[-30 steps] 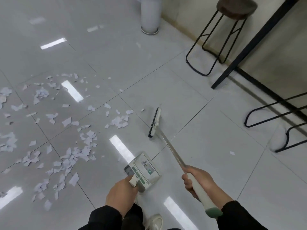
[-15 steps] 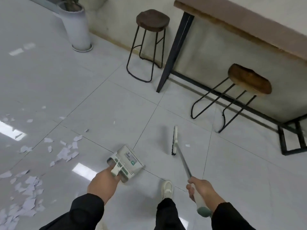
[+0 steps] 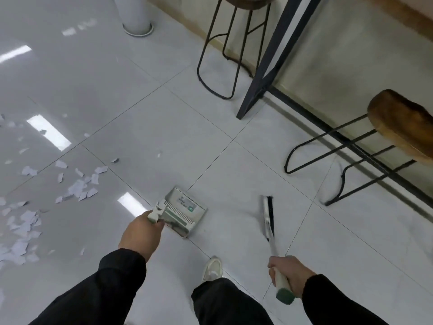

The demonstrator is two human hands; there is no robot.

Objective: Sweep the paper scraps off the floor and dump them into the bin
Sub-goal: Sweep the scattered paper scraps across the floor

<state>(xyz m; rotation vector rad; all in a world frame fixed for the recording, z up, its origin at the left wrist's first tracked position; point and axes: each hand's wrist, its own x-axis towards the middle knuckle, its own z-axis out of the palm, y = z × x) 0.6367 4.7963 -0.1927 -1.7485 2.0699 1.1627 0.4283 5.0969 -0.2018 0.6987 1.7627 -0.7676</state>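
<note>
Nearest: black sleeves, dark trouser leg and a white shoe (image 3: 212, 268) on the grey tile floor (image 3: 164, 127). Left hand (image 3: 140, 235) clamped on the handle of the dustpan (image 3: 180, 211), pan held low just beyond it. Right hand (image 3: 287, 274) clamped on the green-tipped grip of the broom (image 3: 268, 216), black-bristled head at the floor right of the pan (contact unclear). Paper scraps (image 3: 79, 187) scattered left, apart from both tools. Farther right: wooden stool (image 3: 403, 127). Beyond: black table leg (image 3: 269, 66), second stool (image 3: 225, 55), white cylinder base (image 3: 137, 22) far left (bin or not, cannot tell).
</note>
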